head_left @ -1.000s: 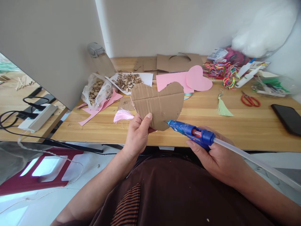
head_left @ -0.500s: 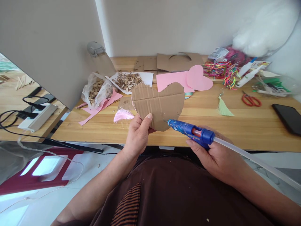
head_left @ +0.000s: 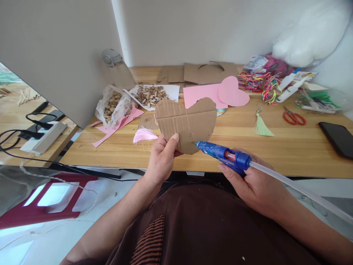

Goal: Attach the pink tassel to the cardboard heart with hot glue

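Observation:
A brown cardboard heart (head_left: pixel 187 123) is tilted up above the front of the table, its creased face toward me. My left hand (head_left: pixel 162 154) grips its lower left edge, thumb on the face and fingers behind. In my right hand (head_left: pixel 248 180) is a blue hot glue gun (head_left: pixel 217 151), with a long whitish glue stick (head_left: pixel 298 193) coming out of its back end. The gun's nozzle points left at the lower right part of the heart; whether it touches I cannot tell. A pink tassel (head_left: pixel 145 135) lies just left of the heart.
On the wooden table (head_left: pixel 242 158) lie a pink paper heart (head_left: pixel 234 92), a green tassel (head_left: pixel 261 125), red scissors (head_left: pixel 294 117) and a phone (head_left: pixel 338 138). Shell pieces (head_left: pixel 151 95) and a bag of peanuts (head_left: pixel 111 106) stand back left. A power strip (head_left: pixel 45 136) with cables is far left.
Almost nothing differs. The glue gun's nozzle has shifted very slightly downward against the heart, and both hands keep their holds.

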Action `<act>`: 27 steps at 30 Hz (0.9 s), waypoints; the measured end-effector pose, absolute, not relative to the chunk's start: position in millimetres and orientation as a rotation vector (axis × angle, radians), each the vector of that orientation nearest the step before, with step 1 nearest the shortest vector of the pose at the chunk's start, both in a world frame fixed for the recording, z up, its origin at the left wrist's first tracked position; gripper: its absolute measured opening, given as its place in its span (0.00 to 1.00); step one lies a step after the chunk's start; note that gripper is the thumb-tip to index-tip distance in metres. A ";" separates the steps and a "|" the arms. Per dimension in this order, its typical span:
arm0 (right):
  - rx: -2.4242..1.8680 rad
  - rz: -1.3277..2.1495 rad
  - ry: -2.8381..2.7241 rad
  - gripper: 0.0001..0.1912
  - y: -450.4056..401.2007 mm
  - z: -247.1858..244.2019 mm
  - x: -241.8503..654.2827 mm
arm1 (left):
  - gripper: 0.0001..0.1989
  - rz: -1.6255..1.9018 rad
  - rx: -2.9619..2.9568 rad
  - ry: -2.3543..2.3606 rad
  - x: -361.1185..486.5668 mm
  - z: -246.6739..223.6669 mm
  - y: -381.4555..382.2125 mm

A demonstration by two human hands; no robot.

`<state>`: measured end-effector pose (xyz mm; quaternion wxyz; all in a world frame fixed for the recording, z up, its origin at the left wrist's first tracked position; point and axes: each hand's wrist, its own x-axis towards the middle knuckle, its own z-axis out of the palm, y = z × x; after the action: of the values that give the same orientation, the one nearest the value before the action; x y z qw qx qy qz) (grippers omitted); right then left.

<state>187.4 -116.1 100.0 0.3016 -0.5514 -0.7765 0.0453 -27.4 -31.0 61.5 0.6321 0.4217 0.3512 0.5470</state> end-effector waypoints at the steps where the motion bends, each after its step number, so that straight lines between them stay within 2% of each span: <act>1: -1.463 0.120 -2.053 0.06 -115.7 100.1 187.4 | 0.15 1.251 0.963 0.805 -27.4 61.6 -31.2; 27: -1.479 0.142 -2.031 0.06 -113.5 101.4 186.7 | 0.15 1.228 0.971 0.821 -27.1 63.1 -32.1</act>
<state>186.7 -113.5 101.4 0.3075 -0.5592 -0.7680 0.0537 -27.1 -32.1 63.1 0.6343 0.4245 0.3590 0.5372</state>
